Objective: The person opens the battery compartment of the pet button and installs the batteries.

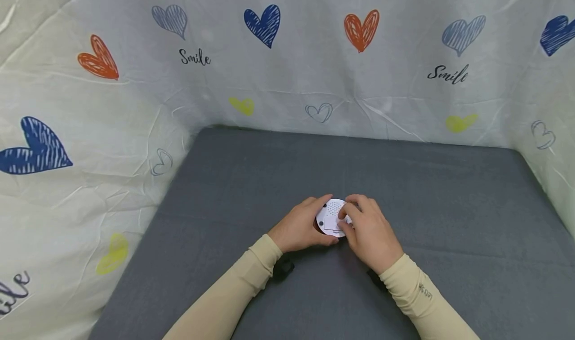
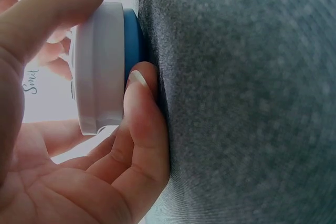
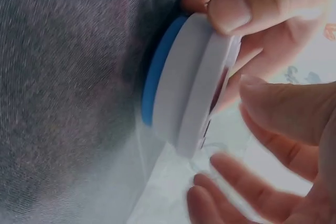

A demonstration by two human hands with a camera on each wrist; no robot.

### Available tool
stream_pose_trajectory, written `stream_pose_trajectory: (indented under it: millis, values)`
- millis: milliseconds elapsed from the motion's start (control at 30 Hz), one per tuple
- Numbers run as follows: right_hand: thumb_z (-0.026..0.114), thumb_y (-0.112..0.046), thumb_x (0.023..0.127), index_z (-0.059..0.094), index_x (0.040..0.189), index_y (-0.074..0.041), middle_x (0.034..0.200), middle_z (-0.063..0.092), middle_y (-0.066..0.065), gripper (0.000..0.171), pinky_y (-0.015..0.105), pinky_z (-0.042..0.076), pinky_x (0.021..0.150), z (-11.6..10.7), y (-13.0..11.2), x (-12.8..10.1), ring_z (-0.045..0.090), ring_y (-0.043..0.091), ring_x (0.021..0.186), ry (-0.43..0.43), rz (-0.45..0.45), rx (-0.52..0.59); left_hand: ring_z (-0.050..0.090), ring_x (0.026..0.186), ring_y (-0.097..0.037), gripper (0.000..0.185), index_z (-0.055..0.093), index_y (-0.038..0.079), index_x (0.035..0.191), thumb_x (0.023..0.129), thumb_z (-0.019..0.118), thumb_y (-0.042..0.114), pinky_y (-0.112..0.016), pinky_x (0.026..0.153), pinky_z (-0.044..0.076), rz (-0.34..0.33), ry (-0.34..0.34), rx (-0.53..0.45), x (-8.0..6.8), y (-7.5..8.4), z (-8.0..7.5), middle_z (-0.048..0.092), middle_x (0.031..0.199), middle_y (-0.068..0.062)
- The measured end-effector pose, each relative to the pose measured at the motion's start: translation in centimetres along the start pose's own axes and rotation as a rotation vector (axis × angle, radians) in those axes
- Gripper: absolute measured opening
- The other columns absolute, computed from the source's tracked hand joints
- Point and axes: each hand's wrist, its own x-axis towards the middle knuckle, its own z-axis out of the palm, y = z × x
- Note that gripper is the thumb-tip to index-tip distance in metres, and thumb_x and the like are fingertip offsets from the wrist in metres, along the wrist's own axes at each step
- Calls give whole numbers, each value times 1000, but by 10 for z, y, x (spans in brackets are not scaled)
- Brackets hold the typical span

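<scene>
A round white device (image 1: pixel 332 209) with a blue underside lies low over the grey cloth. A cluster of small holes and dark round spots mark its upward face. My left hand (image 1: pixel 302 224) grips its rim, thumb on the near side and fingers round the far side; the left wrist view shows a fingertip against the blue part (image 2: pixel 133 40). My right hand (image 1: pixel 370 232) is over the right of that face, thumb and index fingertips pinching at a small white cover (image 1: pixel 331 225). A dark gap shows beside this cover in the right wrist view. The right fingers hide part of it.
Dark grey cloth (image 1: pixel 251 180) covers the table. Behind and to the left hangs a white curtain (image 1: pixel 287 70) printed with hearts and lettering, meeting the table's far and side edges. Beige sleeves (image 1: pixel 224 295) reach in from the front.
</scene>
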Motion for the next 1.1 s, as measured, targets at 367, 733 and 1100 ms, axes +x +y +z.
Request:
stream_pose_trajectory:
  millis: [367, 733, 1100]
  values:
    - [89, -4, 87, 58, 92, -11, 105, 65, 10, 33, 30, 46, 65, 1, 3, 3, 52, 16, 73, -35, 99, 94, 64, 122, -21, 105, 39, 9, 168, 85, 93, 41, -40, 104, 54, 46, 18, 29, 0, 2, -3, 61, 153, -14]
    - [91, -3, 85, 54, 89, -9, 99, 61, 8, 37, 32, 48, 70, 4, 3, 3, 55, 19, 79, -39, 103, 123, 65, 120, -22, 103, 42, 8, 166, 82, 95, 37, -41, 104, 54, 76, 35, 13, 0, 1, -4, 63, 149, -15]
    - [55, -5, 102, 65, 138, 4, 72, 63, 4, 39, 30, 42, 52, -8, 15, 2, 49, 11, 52, -197, 289, 134, 64, 120, -22, 104, 41, 16, 168, 82, 96, 37, -41, 102, 54, 44, 12, -16, -1, 0, -2, 63, 146, -12]
